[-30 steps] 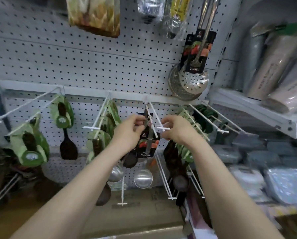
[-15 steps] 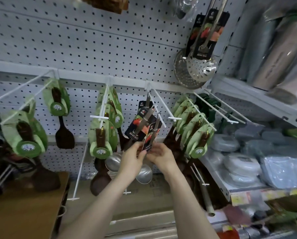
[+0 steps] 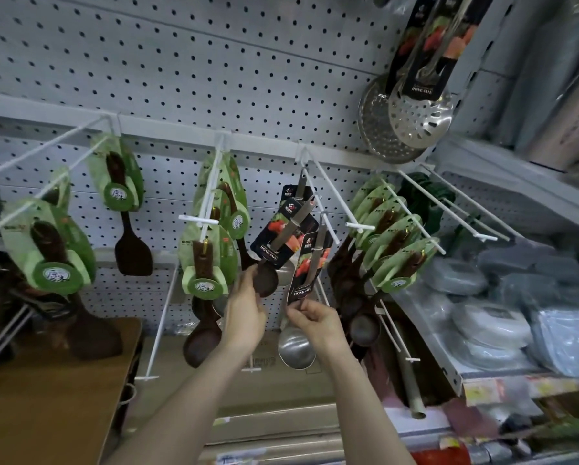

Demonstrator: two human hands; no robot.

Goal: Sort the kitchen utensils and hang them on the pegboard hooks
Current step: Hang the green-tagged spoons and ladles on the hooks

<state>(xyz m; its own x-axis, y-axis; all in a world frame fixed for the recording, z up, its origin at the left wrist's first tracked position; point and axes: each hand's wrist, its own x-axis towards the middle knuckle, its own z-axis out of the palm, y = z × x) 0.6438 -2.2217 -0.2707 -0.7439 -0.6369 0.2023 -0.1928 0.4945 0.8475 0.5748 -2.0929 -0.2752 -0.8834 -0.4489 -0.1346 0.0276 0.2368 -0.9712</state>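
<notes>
Front ladle (image 3: 296, 347): steel with a black card. Its handle top sits near the outer tip of the centre hook (image 3: 317, 186), and its bowl hangs below both hands.
Right hand (image 3: 315, 318): thumb and forefinger pinch the lower edge of the front ladle's card.
Left hand (image 3: 244, 313): raised beside it, with the fingers up against a dark wooden bowl (image 3: 266, 280). I cannot tell whether they grip it or only touch it.
Second ladle (image 3: 293, 223): further back on the same hook, tilted, with its card overlapping the front one.
Pegboard (image 3: 214, 62): 1 row of white hooks, with green-carded spoons (image 3: 392, 243) crowding both sides of the centre hook.
Risk 1: the front ladle looks close to the hook's end, so a tug on the card towards the person could slide it off and drop it.
Risk 2: the pinch is on thin card, not the handle, so the card may bend or slip and the ladle could swing free.
Risk 3: the 2 overlapping cards could snag, so moving 1 ladle could drag the other along.
Risk 4: a swinging bowl could knock the neighbouring wooden spoons.
</notes>
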